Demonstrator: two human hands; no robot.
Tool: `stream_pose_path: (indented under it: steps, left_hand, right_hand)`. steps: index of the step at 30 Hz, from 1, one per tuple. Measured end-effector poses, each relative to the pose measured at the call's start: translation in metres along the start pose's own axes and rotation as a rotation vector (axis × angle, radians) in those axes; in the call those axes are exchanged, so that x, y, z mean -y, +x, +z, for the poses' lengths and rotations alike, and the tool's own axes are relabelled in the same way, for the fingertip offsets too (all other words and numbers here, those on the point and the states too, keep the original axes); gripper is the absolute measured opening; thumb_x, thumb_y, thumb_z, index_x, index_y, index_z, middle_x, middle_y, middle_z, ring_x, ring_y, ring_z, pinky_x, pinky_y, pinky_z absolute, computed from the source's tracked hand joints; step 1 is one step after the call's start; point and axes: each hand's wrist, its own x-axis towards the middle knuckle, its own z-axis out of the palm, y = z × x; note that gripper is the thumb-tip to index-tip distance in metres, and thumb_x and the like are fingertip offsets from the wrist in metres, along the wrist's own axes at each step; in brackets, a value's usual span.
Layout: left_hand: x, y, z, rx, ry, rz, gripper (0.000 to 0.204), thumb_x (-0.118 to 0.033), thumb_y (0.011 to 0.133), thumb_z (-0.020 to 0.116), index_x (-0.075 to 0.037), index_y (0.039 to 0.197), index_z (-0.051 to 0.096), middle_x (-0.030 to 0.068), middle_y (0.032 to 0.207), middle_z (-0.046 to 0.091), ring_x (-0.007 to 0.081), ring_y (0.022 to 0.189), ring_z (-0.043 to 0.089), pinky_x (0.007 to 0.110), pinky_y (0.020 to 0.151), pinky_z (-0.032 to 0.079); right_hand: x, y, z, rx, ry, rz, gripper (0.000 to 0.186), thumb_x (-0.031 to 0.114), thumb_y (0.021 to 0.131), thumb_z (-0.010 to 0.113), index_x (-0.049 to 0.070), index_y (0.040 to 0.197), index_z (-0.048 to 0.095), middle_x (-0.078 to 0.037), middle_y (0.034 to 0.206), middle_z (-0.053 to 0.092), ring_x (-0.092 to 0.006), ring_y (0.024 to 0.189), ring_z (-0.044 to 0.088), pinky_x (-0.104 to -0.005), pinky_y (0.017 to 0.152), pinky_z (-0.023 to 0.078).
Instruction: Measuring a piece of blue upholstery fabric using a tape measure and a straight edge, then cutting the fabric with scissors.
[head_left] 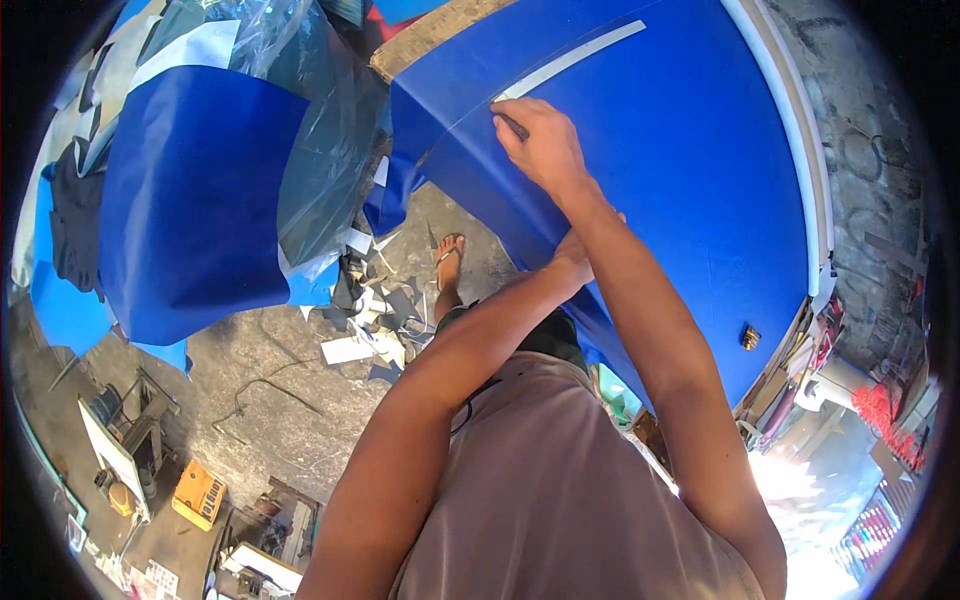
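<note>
A big sheet of blue material (690,160) is spread over the table. My right hand (548,148) is closed around a dark, slim-handled tool (512,126) whose tip I cannot make out. It is by the near end of a pale, flat straightedge (575,68) lying slantwise on the sheet. A thin line runs along the sheet beside the straightedge. Lower down, my left hand (574,252) is at the sheet, crossed over by my right forearm, which hides most of its fingers.
A small dark and golden object (751,337) sits near the sheet's right corner. A pale roll (790,130) borders the far right edge. More blue material (205,190) drapes over a plastic-wrapped pile at left. Scraps (375,325) litter the floor, with a yellow crate (199,495) lower left.
</note>
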Motion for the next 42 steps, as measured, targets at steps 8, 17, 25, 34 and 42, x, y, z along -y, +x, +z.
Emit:
stream_pose_path:
  steps: [8, 17, 25, 34, 42]
  left_hand:
    - [-0.008, 0.000, -0.018, -0.032, -0.062, -0.020, 0.022, -0.022, 0.095, 0.045, -0.006, 0.111, 0.051, 0.0121, 0.108, 0.052, 0.0265, 0.103, 0.051, 0.037, 0.100, 0.042]
    - [0.017, 0.001, 0.041, -0.046, 0.706, 0.028, 0.029, -0.021, 0.097, 0.045, -0.006, 0.121, 0.052, 0.0133, 0.118, 0.055, 0.0269, 0.110, 0.053, 0.037, 0.105, 0.040]
    - [0.008, -0.017, 0.042, 0.038, 0.605, 0.069, 0.033, -0.020, 0.101, 0.045, -0.006, 0.130, 0.052, 0.0150, 0.130, 0.055, 0.0296, 0.122, 0.051, 0.040, 0.111, 0.036]
    - [-0.052, -0.020, 0.002, 0.218, 0.747, -0.146, 0.035, -0.020, 0.101, 0.048, -0.004, 0.131, 0.055, 0.0197, 0.136, 0.054, 0.0367, 0.130, 0.047, 0.051, 0.113, 0.031]
    - [-0.058, -0.017, -0.006, 0.238, 0.813, -0.167, 0.037, -0.020, 0.100, 0.050, -0.002, 0.132, 0.057, 0.0238, 0.141, 0.053, 0.0431, 0.136, 0.043, 0.060, 0.116, 0.027]
  right_hand:
    - [-0.004, -0.002, -0.004, -0.018, 0.030, -0.030, 0.023, 0.011, 0.088, 0.069, 0.008, 0.109, 0.076, -0.006, 0.103, 0.077, -0.0275, 0.093, 0.069, -0.0358, 0.084, 0.054]
    - [-0.009, -0.019, -0.016, 0.054, 0.044, 0.006, 0.022, 0.011, 0.087, 0.069, 0.007, 0.108, 0.076, -0.007, 0.103, 0.077, -0.0285, 0.092, 0.069, -0.0359, 0.084, 0.055]
    - [-0.017, -0.071, -0.049, 0.115, -0.036, 0.070, 0.022, 0.012, 0.086, 0.068, 0.007, 0.106, 0.076, -0.007, 0.102, 0.077, -0.0288, 0.092, 0.069, -0.0360, 0.084, 0.055]
    - [-0.020, -0.093, -0.065, 0.187, -0.161, 0.131, 0.018, 0.016, 0.086, 0.066, 0.009, 0.100, 0.075, -0.006, 0.096, 0.076, -0.0296, 0.090, 0.068, -0.0398, 0.083, 0.055]
    - [-0.019, -0.091, -0.075, 0.228, -0.178, 0.133, 0.019, 0.018, 0.086, 0.065, 0.010, 0.099, 0.077, -0.005, 0.098, 0.077, -0.0287, 0.089, 0.068, -0.0398, 0.081, 0.055]
